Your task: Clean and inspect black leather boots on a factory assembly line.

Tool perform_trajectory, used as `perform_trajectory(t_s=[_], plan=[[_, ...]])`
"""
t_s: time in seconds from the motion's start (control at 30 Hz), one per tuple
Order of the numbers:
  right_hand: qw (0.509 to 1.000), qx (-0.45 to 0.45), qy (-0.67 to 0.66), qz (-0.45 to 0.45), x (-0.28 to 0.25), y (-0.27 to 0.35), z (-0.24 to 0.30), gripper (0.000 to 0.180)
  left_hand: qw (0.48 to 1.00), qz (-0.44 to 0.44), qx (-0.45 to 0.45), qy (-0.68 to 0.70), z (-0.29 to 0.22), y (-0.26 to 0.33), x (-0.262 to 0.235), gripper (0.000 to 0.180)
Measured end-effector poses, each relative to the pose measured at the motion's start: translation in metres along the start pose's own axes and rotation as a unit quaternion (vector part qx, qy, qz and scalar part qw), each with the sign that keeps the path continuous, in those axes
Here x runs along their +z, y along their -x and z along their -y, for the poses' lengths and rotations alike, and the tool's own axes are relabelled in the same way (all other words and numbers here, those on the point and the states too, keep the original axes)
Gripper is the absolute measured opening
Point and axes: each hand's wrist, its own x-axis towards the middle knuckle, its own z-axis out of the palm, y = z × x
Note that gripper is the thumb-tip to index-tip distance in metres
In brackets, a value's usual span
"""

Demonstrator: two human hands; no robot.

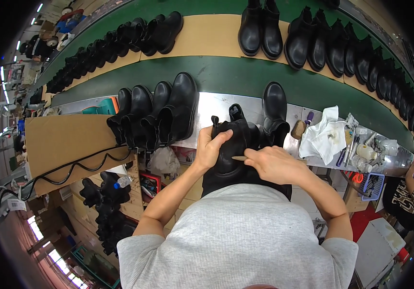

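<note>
A black ankle boot [229,150] is held close in front of me, toe toward my body. My left hand [210,148] grips its upper, the thumb pressed on the side of the shaft. Between the closed fingers of my right hand [273,164] is a small tan stick [238,158], its pointed end at the boot's surface; whether it touches I cannot tell. Another black boot [275,103] stands just beyond my right hand on the metal bench. Left of the held boot, several finished-looking black boots [180,103] stand together.
Rows of black boots [308,41] line tan board strips on the green surface [221,72] behind the bench. At right lie a white cloth [326,137], a brush [299,129] and several bottles [366,151]. A cardboard sheet [67,139] and coiled black cable flank the left; another person [407,197] is far right.
</note>
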Motion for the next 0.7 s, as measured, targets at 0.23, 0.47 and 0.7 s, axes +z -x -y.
perform_trajectory(t_s=[0.23,0.47,0.7], plan=[[0.910,0.140,-0.039,-0.388,0.013,0.032,-0.069,0.043,0.976,-0.095,0.188,-0.062,0.000,0.002,-0.017,0.014],[0.876,0.116,-0.074,-0.462,0.047,-0.014,-0.141,0.028,0.861,-0.184,0.277,-0.385,0.011,-0.015,-0.006,0.066],[0.816,0.103,-0.490,-0.291,-0.039,0.005,-0.068,0.016,0.892,0.126,0.278,-0.333,-0.021,-0.012,0.054,0.089]])
